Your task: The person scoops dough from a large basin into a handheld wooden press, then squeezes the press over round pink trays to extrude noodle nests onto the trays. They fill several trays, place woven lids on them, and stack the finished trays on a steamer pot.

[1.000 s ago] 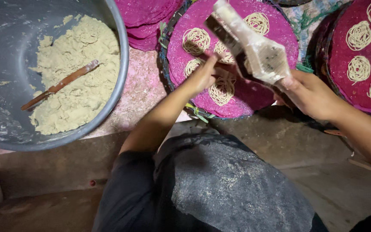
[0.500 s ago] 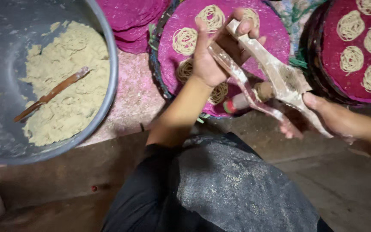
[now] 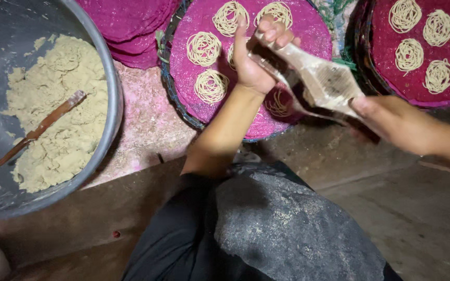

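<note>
My left hand (image 3: 256, 57) grips one end of a wooden noodle press (image 3: 319, 83) above a round pink woven tray (image 3: 308, 31). My right hand (image 3: 397, 122) holds the press's other end at the right. Several coils of pale noodle strands (image 3: 204, 48) lie on that tray. The press is dusted with dough and tilted across the tray's right side, hiding part of it.
A big grey metal basin (image 3: 108, 67) at the left holds pale dough (image 3: 58, 104) and a wooden stick (image 3: 40, 127). A second pink tray (image 3: 381, 67) with noodle coils sits at the right, stacked pink trays (image 3: 131, 26) at the top. My dark-clothed knee (image 3: 266, 229) is below.
Both hands have swung the press from upright over the tray to a lower, flatter tilt. The view has shifted slightly.
</note>
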The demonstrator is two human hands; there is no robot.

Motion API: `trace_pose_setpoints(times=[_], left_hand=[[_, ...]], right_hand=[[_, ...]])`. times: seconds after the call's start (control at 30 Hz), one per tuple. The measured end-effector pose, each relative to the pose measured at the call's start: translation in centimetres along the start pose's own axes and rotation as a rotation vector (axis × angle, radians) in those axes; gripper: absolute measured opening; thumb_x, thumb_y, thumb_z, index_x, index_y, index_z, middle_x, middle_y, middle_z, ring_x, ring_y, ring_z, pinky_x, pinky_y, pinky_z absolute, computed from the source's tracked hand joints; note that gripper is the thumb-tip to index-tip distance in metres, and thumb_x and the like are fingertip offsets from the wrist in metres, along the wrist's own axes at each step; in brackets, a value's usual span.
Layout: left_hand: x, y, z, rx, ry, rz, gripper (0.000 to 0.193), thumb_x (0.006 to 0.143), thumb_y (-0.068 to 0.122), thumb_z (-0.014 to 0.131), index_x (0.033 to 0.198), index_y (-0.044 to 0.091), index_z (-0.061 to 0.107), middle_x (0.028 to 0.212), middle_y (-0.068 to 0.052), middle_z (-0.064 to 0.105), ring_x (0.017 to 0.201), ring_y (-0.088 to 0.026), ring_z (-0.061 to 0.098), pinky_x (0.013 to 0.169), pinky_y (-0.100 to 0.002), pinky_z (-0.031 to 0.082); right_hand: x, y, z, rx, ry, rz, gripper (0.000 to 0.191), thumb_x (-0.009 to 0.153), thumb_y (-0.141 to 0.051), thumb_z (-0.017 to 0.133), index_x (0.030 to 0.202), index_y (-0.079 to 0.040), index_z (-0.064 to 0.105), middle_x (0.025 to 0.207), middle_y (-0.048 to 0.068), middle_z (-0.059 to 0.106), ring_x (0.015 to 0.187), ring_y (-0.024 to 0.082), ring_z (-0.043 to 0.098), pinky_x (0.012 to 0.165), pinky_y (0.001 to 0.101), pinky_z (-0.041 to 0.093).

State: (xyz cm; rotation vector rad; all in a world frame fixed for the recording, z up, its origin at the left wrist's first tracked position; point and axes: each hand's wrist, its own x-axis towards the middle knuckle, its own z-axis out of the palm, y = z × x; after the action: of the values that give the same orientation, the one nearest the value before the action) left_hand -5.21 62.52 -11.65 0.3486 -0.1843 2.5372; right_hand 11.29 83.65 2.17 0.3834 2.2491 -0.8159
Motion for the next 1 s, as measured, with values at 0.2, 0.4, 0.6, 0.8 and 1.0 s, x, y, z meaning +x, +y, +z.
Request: trace_pose_setpoints(times=[0.2,0.4,0.6,0.8,1.0], left_hand=[[2.0,2.0,-0.2,0.095,-0.095,0.013,0.048,0.106,0.06,0.038,0.092,0.017,0.053,0.083,0.004,0.05,0.085,-0.015,0.054,0.092,-0.038,0.047],[-0.4,1.0,-0.3,0.056,0.031,0.025,0.049,0.105,0.06,0.036,0.089,0.017,0.053,0.079,0.004,0.05,0.082,-0.015,0.054,0.091,-0.039,0.047],[3.0,0.2,-0.6,0.188,-0.089,0.167,0.05,0.108,0.056,0.035,0.09,0.015,0.057,0.081,0.0,0.055,0.084,-0.021,0.055,0.093,-0.045,0.05],[0.9,2.3,-4.6,0.787,0.559,-0.497,0.059,0.103,0.051,0.029,0.11,0.002,0.061,0.086,-0.006,0.063,0.076,-0.018,0.052,0.073,-0.034,0.042],[-2.8,1.2,-7.8,1.156,0.497,-0.798,0.056,0.11,0.045,0.028,0.143,0.005,0.05,0.074,0.002,0.06,0.046,-0.006,0.034,0.041,-0.025,0.023]], right_hand=[[2.0,-0.4,1.2,-0.004,0.112,-0.093,0.074,0.102,-0.061,0.025,0.1,-0.002,0.069,0.079,0.011,0.068,0.068,0.021,0.066,0.063,0.0376,0.053],[0.7,0.2,1.8,0.145,0.02,0.018,0.072,0.104,-0.06,0.033,0.096,0.001,0.07,0.073,0.013,0.071,0.064,0.022,0.067,0.063,0.0395,0.054],[2.1,0.1,0.6,0.138,0.161,-0.075,0.058,0.106,-0.051,0.034,0.105,-0.002,0.065,0.077,0.009,0.065,0.069,0.018,0.061,0.063,0.0341,0.051],[3.2,1.8,1.1,0.349,0.066,-0.29,0.052,0.107,-0.05,0.036,0.104,-0.004,0.059,0.078,0.004,0.057,0.069,0.014,0.053,0.063,0.031,0.047],[4.1,3.8,1.2,0.221,0.186,-0.386,0.047,0.109,-0.047,0.041,0.108,-0.004,0.059,0.081,0.006,0.059,0.074,0.014,0.055,0.067,0.0321,0.048]])
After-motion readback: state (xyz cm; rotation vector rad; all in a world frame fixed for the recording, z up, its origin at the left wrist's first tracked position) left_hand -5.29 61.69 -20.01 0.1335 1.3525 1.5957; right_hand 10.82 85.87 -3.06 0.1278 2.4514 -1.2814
